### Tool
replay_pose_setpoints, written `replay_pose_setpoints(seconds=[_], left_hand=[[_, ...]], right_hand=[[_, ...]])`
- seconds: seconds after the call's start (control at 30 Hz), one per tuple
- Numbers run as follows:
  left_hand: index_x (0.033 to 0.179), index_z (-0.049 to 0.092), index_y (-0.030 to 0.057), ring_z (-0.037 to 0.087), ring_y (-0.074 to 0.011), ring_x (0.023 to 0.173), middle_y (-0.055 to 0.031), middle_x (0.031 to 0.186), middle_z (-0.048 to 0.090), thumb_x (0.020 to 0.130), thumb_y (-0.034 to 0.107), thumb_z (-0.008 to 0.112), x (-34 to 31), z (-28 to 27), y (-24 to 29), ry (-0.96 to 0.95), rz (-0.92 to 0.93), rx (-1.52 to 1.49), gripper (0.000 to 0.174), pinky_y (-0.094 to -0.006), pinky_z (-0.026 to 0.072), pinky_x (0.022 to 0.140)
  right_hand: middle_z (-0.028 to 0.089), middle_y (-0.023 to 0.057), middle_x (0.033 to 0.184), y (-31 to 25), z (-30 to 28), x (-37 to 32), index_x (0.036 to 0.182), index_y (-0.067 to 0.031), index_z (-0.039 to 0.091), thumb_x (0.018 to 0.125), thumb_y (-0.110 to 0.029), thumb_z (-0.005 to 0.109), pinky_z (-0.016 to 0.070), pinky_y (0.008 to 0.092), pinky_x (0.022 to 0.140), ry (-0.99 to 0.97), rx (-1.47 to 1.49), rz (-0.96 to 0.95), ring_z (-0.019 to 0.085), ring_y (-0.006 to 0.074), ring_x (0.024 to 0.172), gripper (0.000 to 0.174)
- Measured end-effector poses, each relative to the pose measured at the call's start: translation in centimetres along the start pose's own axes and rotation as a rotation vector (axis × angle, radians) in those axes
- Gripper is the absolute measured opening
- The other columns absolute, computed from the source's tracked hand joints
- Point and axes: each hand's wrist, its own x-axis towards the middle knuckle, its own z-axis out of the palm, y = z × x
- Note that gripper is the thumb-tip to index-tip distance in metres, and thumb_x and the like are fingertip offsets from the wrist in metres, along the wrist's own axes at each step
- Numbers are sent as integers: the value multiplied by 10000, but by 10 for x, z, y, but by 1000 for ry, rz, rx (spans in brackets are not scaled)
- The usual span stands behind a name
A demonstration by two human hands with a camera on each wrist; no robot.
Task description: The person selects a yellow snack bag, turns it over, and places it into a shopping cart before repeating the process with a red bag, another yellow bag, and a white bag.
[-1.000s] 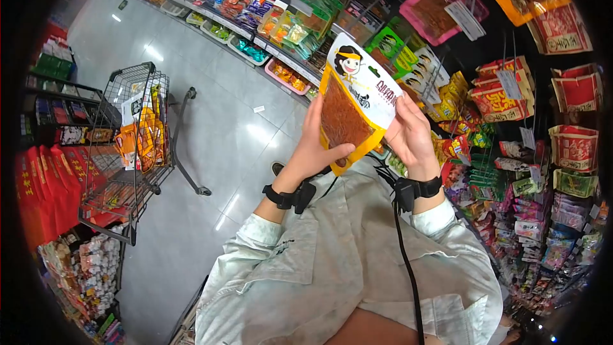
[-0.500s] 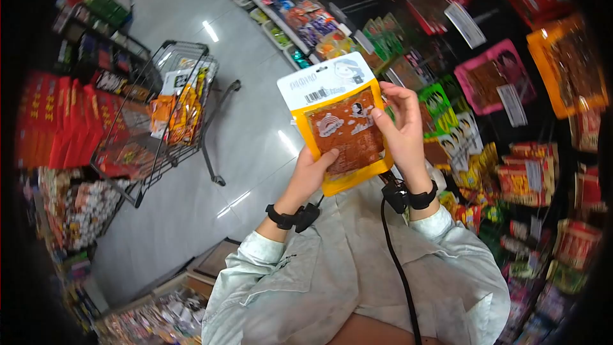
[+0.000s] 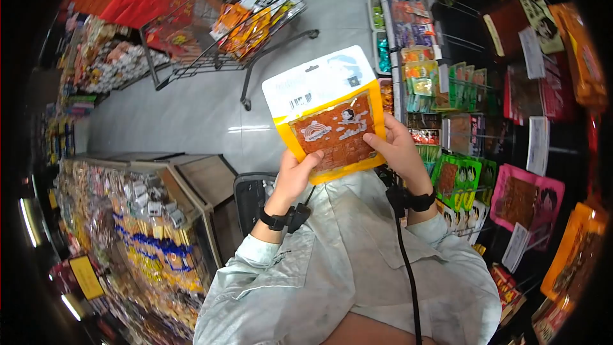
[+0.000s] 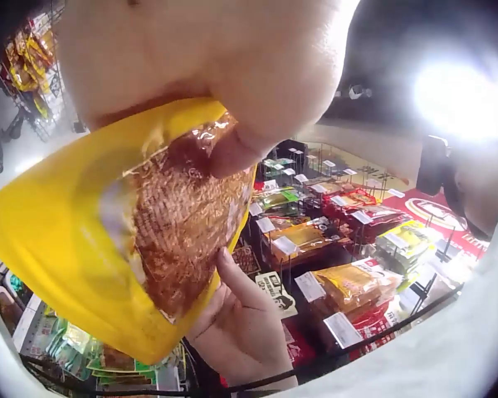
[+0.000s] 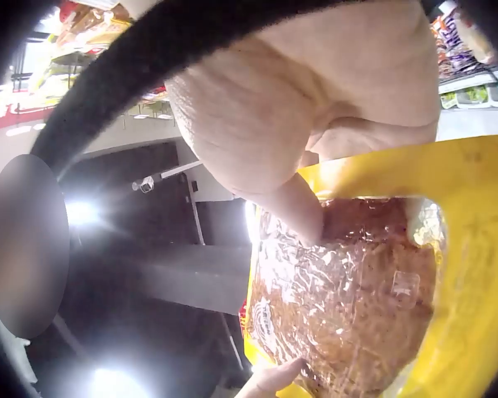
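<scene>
A flat snack bag [image 3: 338,137] with a white top, yellow border and clear window over reddish-brown food is held up before the chest, its barcode side facing me. My left hand [image 3: 292,182] grips the lower left edge, thumb lying across the window. On the right edge my right hand [image 3: 402,153] pinches the bag, thumb on the front and fingers behind. The left wrist view has the yellow bag [image 4: 66,232] close up with a thumb on its window. In the right wrist view the brown contents [image 5: 357,290] show through shiny film.
A shopping cart [image 3: 248,86] with orange snack packs [image 3: 252,32] stands ahead on the left. Bins of small wrapped goods [image 3: 159,236] lie at left. Hooks on the right carry green packs [image 3: 454,182], a pink pack [image 3: 527,198] and an orange pack [image 3: 575,252].
The bag was turned from its cartoon front to its barcode side. The view has swung toward the right-hand racks; the cart now appears higher, and the bins at left have come into view.
</scene>
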Motion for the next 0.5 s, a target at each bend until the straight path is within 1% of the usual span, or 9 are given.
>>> replay_pose_setpoints(seconds=[0.07, 0.1, 0.2, 0.3, 0.4, 0.43, 0.47, 0.5], left_hand=[[1230, 621, -18, 619, -121, 1013, -32, 1146, 683, 961, 70, 630, -5, 3, -3, 55, 17, 58, 283, -302, 501, 900], [1254, 608, -10, 615, -122, 1047, -36, 1150, 680, 970, 77, 626, -4, 4, 0, 54, 24, 61, 297, -299, 494, 925], [1374, 501, 2, 577, -162, 1177, -82, 1320, 602, 975, 102, 632, 10, -3, 1, 29, 21, 70, 431, -322, 468, 995], [1528, 322, 51, 454, -219, 1355, -129, 1561, 367, 995, 91, 609, 32, -6, -3, 82, 170, 185, 607, -358, 438, 1060], [1607, 123, 107, 312, -303, 1473, -156, 1643, 179, 997, 122, 622, 48, -25, 11, -54, 75, 263, 788, -409, 391, 1123], [1625, 80, 124, 298, -355, 1485, -179, 1637, 197, 1003, 199, 629, 55, -32, 15, -156, 91, 191, 833, -442, 363, 1155], [1626, 75, 119, 331, -344, 1465, -178, 1631, 209, 996, 180, 639, 60, -36, 17, -234, 111, 103, 848, -447, 377, 1142], [1627, 71, 115, 364, -333, 1445, -177, 1626, 220, 988, 161, 649, 64, -39, 19, -306, 127, 14, 862, -453, 392, 1128]], right_hand=[[660, 64, 1233, 2, -4, 4, 1309, 4, 536, 993, -27, 623, 508, 284, 970, -20, -8, 40, 635, 126, 1108, 329], [662, 61, 1220, 2, -2, 6, 1296, 11, 541, 991, -25, 626, 506, 280, 962, -21, 6, 35, 631, 117, 1095, 319], [672, 55, 1178, 7, 4, 11, 1263, 12, 562, 984, -23, 637, 512, 268, 934, 53, -35, -30, 636, 107, 1070, 292], [681, 52, 1125, 5, 14, 15, 1216, 10, 586, 963, -13, 664, 519, 260, 905, 227, -199, -100, 643, 102, 1045, 265], [684, 54, 1084, -1, 41, 18, 1174, 12, 600, 938, 4, 691, 526, 260, 895, 356, -352, -117, 650, 105, 1035, 253], [680, 62, 1093, -2, 56, 23, 1165, 20, 595, 925, 16, 703, 524, 264, 912, 377, -388, -181, 650, 111, 1055, 263], [675, 68, 1127, -6, 74, 26, 1168, 15, 608, 923, 20, 703, 529, 275, 928, 360, -313, -155, 659, 133, 1073, 263], [675, 76, 1163, -18, 96, 30, 1189, 6, 619, 912, 10, 711, 530, 291, 944, 302, -425, -169, 669, 166, 1080, 292]])
